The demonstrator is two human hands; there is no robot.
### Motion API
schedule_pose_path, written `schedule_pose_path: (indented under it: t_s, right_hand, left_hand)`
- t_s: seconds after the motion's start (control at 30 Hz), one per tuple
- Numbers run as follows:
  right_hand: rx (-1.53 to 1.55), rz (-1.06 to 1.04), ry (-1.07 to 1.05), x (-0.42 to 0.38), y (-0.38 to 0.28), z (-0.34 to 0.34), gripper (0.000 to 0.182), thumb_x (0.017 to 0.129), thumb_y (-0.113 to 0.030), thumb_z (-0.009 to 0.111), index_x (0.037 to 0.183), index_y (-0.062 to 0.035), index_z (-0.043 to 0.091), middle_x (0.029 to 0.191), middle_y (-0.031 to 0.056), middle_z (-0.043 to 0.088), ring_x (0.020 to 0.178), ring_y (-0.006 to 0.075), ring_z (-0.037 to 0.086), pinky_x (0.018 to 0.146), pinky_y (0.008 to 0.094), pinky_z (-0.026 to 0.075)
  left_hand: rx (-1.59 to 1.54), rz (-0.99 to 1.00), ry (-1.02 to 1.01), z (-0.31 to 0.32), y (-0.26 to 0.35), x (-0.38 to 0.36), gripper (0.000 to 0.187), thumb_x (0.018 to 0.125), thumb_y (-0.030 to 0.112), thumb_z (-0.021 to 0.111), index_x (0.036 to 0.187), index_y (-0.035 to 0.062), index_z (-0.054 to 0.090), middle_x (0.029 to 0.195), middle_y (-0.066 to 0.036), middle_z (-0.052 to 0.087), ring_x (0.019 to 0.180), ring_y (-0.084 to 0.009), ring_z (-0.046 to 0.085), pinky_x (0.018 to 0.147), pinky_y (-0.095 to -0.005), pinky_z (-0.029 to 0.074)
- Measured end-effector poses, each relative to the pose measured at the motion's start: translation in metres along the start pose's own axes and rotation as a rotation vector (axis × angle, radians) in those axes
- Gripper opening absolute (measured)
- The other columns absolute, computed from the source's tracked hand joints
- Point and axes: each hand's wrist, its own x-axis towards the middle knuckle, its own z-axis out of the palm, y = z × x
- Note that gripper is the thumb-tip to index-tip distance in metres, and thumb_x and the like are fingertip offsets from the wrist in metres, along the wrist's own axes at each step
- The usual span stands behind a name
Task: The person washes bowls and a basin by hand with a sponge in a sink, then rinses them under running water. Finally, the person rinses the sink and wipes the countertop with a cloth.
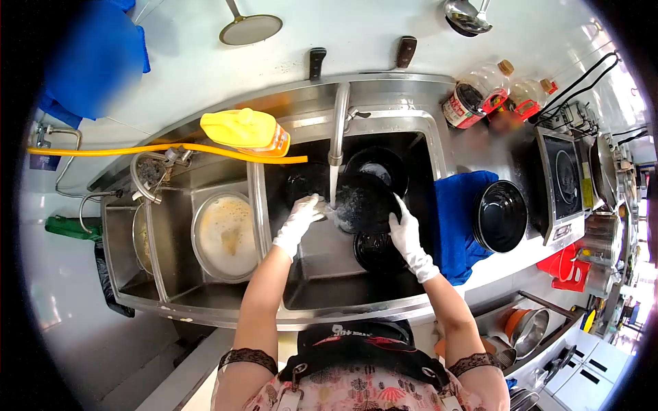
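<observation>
- Black and wet, a round bowl (363, 202) sits tilted in the right-hand basin of the steel sink (356, 291), right under the tap (337, 127), with a thin stream of water running onto its edge.
- The right hand (404, 229), in a white glove, is curled over the bowl's right rim and grips it.
- The left hand (301, 219), gloved too, has its fingers bent against the bowl's left side — whether it holds a cloth or sponge there cannot be told.
- More black bowls lie in the same basin: one behind (380, 164), one lower down (377, 250), both close to the held one.
- On the table to the right, a blue cloth (456, 219) lies just beside the basin, with a stack of black bowls (500, 216) resting on it.
- In the middle basin stands a metal pan (225, 236) of cloudy, yellowish water.
- A yellow bottle (245, 130) lies on the sink's back ledge, above a yellow hose (164, 148).
- Oil bottles (480, 92) stand at the far right corner, well apart from the hands.
</observation>
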Motion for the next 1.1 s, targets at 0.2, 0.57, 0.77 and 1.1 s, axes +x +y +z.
schedule_pose_path:
  t_s: [0.2, 0.57, 0.77, 1.1]
  right_hand:
    - [-0.762, -0.715, 0.017, -0.057, 0.027, -0.070, 0.074, 0.060, 0.002, 0.064, 0.131, -0.0017, 0.046, 0.131, 0.0165, 0.051, 0.089, 0.0280, 0.062, 0.078, 0.0320, 0.052]
    - [0.005, -0.156, 1.035, -0.097, 0.073, -0.188, 0.037, 0.088, -0.008, 0.053, 0.122, 0.0068, 0.050, 0.104, 0.0162, 0.063, 0.082, 0.0222, 0.062, 0.070, 0.0305, 0.050]
    - [0.760, 0.268, 0.757, -0.078, 0.102, -0.223, 0.035, 0.090, -0.020, 0.055, 0.117, 0.0011, 0.052, 0.094, 0.0116, 0.064, 0.060, 0.0168, 0.061, 0.049, 0.0257, 0.051]
    - [-0.105, -0.072, 1.194, -0.105, 0.105, -0.227, 0.053, 0.094, -0.020, 0.054, 0.139, -0.0014, 0.033, 0.110, 0.0130, 0.052, 0.084, 0.0185, 0.055, 0.075, 0.0289, 0.049]
  left_hand:
    - [0.057, -0.048, 0.048, 0.071, -0.049, 0.044, 0.037, 0.085, 0.026, 0.066, 0.109, -0.0008, 0.056, 0.088, -0.010, 0.063, 0.075, -0.0208, 0.064, 0.064, -0.0308, 0.055]
    - [0.553, 0.005, 0.321, 0.088, -0.074, 0.098, 0.030, 0.079, 0.022, 0.071, 0.069, -0.0001, 0.054, 0.057, -0.011, 0.059, 0.047, -0.0204, 0.061, 0.042, -0.0299, 0.049]
    - [0.589, 0.448, 0.463, 0.082, -0.062, 0.067, 0.022, 0.068, 0.005, 0.068, 0.075, 0.0070, 0.047, 0.052, -0.002, 0.046, 0.043, -0.0171, 0.051, 0.037, -0.0325, 0.039]
    - [0.066, 0.146, 0.249, 0.014, -0.001, -0.041, 0.039, 0.073, -0.003, 0.060, 0.112, -0.0068, 0.057, 0.078, -0.007, 0.063, 0.065, -0.0162, 0.062, 0.052, -0.0288, 0.055]
